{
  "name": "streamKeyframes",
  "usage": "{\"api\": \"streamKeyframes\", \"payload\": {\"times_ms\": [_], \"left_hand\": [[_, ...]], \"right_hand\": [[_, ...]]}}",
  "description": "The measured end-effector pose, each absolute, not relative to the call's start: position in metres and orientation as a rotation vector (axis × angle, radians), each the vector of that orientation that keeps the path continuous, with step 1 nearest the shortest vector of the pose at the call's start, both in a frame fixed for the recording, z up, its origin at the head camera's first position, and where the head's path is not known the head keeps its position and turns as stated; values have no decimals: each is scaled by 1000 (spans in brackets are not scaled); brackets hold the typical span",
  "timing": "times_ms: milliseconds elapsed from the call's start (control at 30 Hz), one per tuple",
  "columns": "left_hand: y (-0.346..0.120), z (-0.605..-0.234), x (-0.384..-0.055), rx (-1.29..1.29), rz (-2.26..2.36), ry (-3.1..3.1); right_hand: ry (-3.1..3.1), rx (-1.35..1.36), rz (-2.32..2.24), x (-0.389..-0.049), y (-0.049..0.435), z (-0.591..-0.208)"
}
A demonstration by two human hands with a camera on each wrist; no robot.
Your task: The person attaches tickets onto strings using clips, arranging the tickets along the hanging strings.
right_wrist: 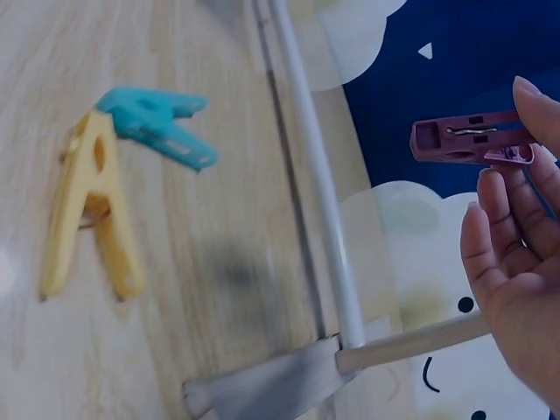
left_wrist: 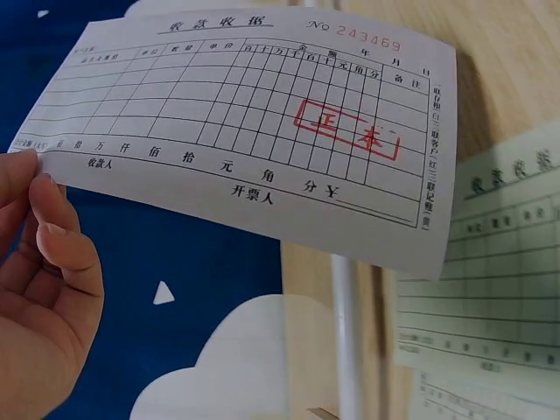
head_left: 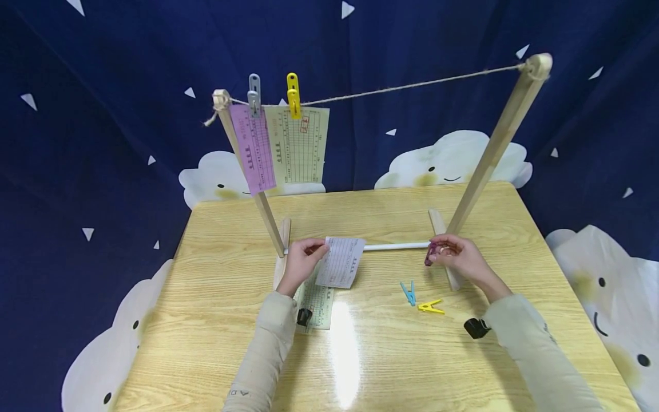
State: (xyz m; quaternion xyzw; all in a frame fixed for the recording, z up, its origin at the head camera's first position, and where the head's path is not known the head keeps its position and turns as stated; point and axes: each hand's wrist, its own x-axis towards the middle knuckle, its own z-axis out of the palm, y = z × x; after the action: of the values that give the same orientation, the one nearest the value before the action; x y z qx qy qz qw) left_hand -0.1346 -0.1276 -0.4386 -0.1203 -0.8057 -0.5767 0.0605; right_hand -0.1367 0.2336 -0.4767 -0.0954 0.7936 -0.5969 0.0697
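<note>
My left hand (head_left: 304, 263) pinches a white receipt slip (head_left: 341, 262) by its edge, above the table. Up close in the left wrist view, the slip (left_wrist: 254, 131) has a printed grid and a red stamp. A dark purple clothespin (right_wrist: 472, 138) is held between the thumb and fingers of my right hand (head_left: 460, 258), near the foot of the right post. Greenish receipt slips (head_left: 320, 303) lie on the table below the left hand, partly covered by the arm and the held slip. A blue clothespin (head_left: 409, 293) and a yellow clothespin (head_left: 431, 306) lie to the left of the right forearm.
A twine line (head_left: 412, 87) runs between a left wooden post (head_left: 268, 220) and a right wooden post (head_left: 496, 143). A grey clip (head_left: 254, 94) holds a pink slip (head_left: 253, 151); a yellow clip (head_left: 293, 94) holds a pale slip (head_left: 301, 154). A white rod (head_left: 396, 246) joins the feet.
</note>
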Motion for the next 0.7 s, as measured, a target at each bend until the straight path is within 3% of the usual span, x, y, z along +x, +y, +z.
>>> {"api": "streamKeyframes", "payload": {"times_ms": [700], "left_hand": [[-119,-399,-133,-412,-1851,-2337]], "right_hand": [[2312,-568,-2026,-144,215,-439]]}}
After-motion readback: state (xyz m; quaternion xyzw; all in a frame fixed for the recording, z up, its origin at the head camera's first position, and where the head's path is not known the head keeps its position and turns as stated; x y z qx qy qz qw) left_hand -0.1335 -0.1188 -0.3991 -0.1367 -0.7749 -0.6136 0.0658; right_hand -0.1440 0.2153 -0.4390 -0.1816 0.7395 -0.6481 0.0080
